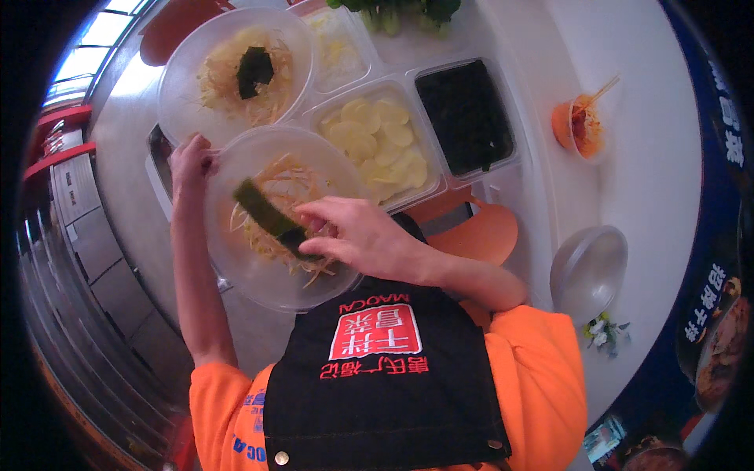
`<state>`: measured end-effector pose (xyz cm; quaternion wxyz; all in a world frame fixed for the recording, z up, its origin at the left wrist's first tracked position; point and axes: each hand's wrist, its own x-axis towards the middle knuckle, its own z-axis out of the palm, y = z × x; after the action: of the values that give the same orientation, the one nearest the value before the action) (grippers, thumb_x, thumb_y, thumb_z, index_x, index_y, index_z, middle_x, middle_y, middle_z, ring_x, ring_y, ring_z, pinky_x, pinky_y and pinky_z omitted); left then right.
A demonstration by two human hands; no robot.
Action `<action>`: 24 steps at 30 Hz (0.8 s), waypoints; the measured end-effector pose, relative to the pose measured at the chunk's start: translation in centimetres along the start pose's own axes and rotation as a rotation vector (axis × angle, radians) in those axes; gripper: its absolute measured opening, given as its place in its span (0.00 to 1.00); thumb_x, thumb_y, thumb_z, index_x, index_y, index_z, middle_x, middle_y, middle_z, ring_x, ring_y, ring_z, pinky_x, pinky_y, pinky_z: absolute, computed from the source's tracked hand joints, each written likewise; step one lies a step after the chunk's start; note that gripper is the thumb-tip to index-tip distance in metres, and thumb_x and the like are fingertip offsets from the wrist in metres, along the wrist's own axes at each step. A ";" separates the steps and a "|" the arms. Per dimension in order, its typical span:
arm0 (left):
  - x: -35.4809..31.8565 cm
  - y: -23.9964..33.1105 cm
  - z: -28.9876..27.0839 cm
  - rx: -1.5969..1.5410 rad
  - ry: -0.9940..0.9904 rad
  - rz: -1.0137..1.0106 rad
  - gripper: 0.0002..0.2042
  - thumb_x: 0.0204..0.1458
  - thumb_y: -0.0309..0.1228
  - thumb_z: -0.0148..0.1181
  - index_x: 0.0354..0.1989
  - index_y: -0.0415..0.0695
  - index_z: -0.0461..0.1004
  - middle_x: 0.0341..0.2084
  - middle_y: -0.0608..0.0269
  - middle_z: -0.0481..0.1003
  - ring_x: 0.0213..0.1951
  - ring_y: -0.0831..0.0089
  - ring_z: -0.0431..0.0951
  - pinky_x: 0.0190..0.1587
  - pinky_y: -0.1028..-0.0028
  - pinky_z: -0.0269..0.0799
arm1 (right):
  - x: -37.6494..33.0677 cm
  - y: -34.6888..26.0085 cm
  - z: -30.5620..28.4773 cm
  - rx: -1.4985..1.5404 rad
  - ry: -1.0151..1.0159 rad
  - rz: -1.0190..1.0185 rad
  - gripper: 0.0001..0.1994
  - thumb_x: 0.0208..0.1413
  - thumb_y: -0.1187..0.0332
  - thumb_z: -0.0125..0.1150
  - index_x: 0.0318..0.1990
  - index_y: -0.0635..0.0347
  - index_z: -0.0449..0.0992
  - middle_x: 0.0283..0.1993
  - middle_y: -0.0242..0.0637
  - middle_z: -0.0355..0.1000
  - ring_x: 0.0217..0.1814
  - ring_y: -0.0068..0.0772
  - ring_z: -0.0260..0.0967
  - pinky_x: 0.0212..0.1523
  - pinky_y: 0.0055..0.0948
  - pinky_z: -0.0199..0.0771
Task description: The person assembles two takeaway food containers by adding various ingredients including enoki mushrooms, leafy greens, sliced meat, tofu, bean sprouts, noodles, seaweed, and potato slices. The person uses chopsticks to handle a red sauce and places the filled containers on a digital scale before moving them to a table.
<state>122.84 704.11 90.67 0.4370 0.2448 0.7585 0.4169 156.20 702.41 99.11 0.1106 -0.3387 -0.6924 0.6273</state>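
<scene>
One green strip (263, 206) in right hand (363, 238); left hand (191, 165) grips bowl (236, 158).

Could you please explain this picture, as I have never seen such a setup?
There is no machine: these are a person's bare hands, seen from a wide fisheye camera on their head, looking down, so straight edges bend. The left hand seems to grip the rim of the near translucent bowl; the right hand holds a broad green strip over pale shreds. Beyond stands another bowl, its shreds topped by a dark green piece. To its right are trays, including round, pale yellow slices.
</scene>
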 end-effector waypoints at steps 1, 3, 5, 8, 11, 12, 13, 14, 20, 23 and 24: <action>-0.2 -0.3 -0.3 -0.044 0.049 -0.020 0.06 0.47 0.28 0.52 0.21 0.41 0.68 0.13 0.62 0.66 0.12 0.74 0.64 0.15 0.75 0.56 | -0.2 1.1 -0.4 0.094 0.109 -0.045 0.18 0.53 0.66 0.64 0.50 0.66 0.74 0.43 0.41 0.76 0.43 0.26 0.73 0.43 0.25 0.72; -0.6 -1.0 -1.2 -0.099 0.131 -0.061 0.06 0.47 0.28 0.52 0.20 0.41 0.68 0.13 0.63 0.66 0.12 0.74 0.65 0.16 0.75 0.57 | -1.5 4.2 -2.4 0.227 0.259 -0.081 0.18 0.53 0.67 0.64 0.50 0.65 0.74 0.43 0.43 0.76 0.43 0.28 0.74 0.44 0.24 0.72; -1.0 -1.7 -2.2 -0.075 0.118 -0.046 0.05 0.48 0.28 0.52 0.25 0.40 0.68 0.15 0.63 0.66 0.12 0.74 0.65 0.16 0.75 0.58 | -0.5 9.5 -5.5 0.021 0.474 0.080 0.18 0.52 0.69 0.64 0.50 0.65 0.74 0.44 0.44 0.76 0.43 0.28 0.74 0.44 0.22 0.72; -1.6 -3.0 -3.6 -0.143 0.204 -0.103 0.05 0.49 0.27 0.52 0.31 0.38 0.69 0.17 0.63 0.66 0.12 0.73 0.65 0.15 0.75 0.58 | 4.5 19.4 -6.5 -0.312 0.444 0.341 0.19 0.49 0.65 0.65 0.47 0.64 0.74 0.45 0.47 0.74 0.46 0.40 0.73 0.47 0.33 0.72; -2.2 -4.3 -4.9 -0.164 0.249 -0.119 0.08 0.50 0.25 0.52 0.38 0.35 0.68 0.20 0.63 0.66 0.12 0.73 0.65 0.14 0.75 0.58 | 10.1 28.0 -2.4 -0.579 0.319 0.292 0.19 0.46 0.61 0.67 0.42 0.63 0.74 0.43 0.47 0.73 0.50 0.46 0.69 0.52 0.42 0.68; -2.2 -4.8 -5.2 -0.177 0.240 -0.129 0.10 0.50 0.24 0.51 0.40 0.34 0.68 0.20 0.63 0.65 0.12 0.73 0.65 0.13 0.75 0.58 | 11.6 30.1 -0.9 -0.653 0.350 0.256 0.18 0.46 0.62 0.67 0.42 0.62 0.74 0.43 0.47 0.73 0.52 0.46 0.68 0.52 0.43 0.67; -2.2 -5.2 -5.5 -0.201 0.220 -0.137 0.12 0.49 0.24 0.51 0.43 0.33 0.68 0.21 0.62 0.65 0.12 0.73 0.65 0.13 0.75 0.57 | 13.2 31.6 0.6 -0.732 0.343 0.287 0.17 0.45 0.62 0.66 0.42 0.61 0.74 0.44 0.46 0.73 0.53 0.46 0.68 0.53 0.43 0.66; -2.2 -5.5 -5.8 -0.184 0.252 -0.135 0.14 0.49 0.24 0.51 0.45 0.33 0.67 0.21 0.62 0.65 0.12 0.73 0.65 0.12 0.75 0.57 | 14.3 32.6 1.9 -0.807 0.353 0.273 0.17 0.45 0.63 0.66 0.41 0.60 0.74 0.45 0.45 0.72 0.54 0.45 0.67 0.54 0.43 0.66; -1.4 -6.8 -6.3 -0.152 0.296 -0.140 0.20 0.49 0.24 0.52 0.53 0.32 0.64 0.21 0.63 0.66 0.13 0.74 0.65 0.12 0.76 0.57 | 15.5 34.1 3.4 -0.774 0.438 0.353 0.10 0.44 0.66 0.64 0.34 0.59 0.74 0.42 0.40 0.74 0.50 0.44 0.69 0.49 0.44 0.68; -0.8 -6.4 -5.7 -0.163 0.268 -0.155 0.22 0.49 0.25 0.53 0.55 0.33 0.63 0.20 0.64 0.66 0.13 0.75 0.66 0.12 0.76 0.57 | 14.0 32.2 0.0 -0.424 0.500 0.435 0.09 0.46 0.67 0.64 0.30 0.64 0.76 0.34 0.39 0.76 0.39 0.41 0.74 0.39 0.41 0.70; -0.6 -6.1 -5.4 -0.175 0.246 -0.160 0.24 0.49 0.25 0.53 0.56 0.33 0.63 0.20 0.64 0.66 0.13 0.75 0.66 0.13 0.76 0.58 | 13.7 30.8 -1.6 -0.300 0.521 0.426 0.10 0.46 0.66 0.65 0.30 0.65 0.77 0.32 0.38 0.76 0.35 0.39 0.73 0.37 0.40 0.70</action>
<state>118.42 698.20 87.22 0.3925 0.0918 0.7839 0.4722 157.11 711.55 66.58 0.0993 -0.6363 -0.6391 0.4205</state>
